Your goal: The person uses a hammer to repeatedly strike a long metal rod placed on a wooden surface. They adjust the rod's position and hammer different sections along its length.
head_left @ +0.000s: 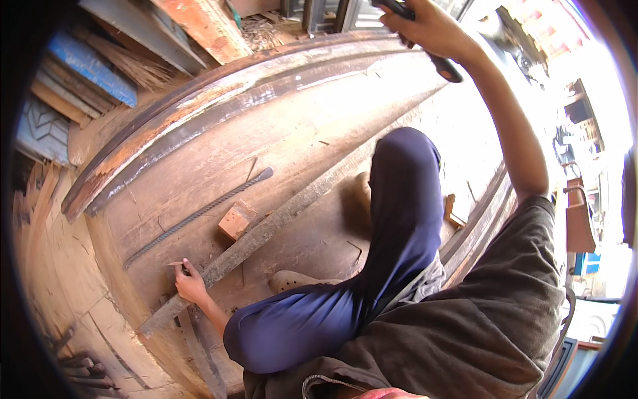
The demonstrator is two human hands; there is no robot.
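My right hand (pixel 432 30) is raised high at the top of the view, its fingers wrapped round a black-handled tool (pixel 446 69). The tool's other end runs up to the picture's edge, so its head cannot be made out. Low on the left, my left hand (pixel 191 284) is at the near end of a long rough wooden batten (pixel 266 225). Its fingertips are pinched together at something small and dark, too small to name. A ribbed steel bar (pixel 199 215) with a flattened end lies beyond the batten. Between them sits a reddish wooden block (pixel 236 220).
My bent legs (pixel 405 193) straddle the batten. Long weathered beams (pixel 199 106) curve along the far side. Stacked boards (pixel 93 63) stand at the upper left, with loose sticks (pixel 83 372) at the lower left. Another small block (pixel 454 211) lies right of my knee.
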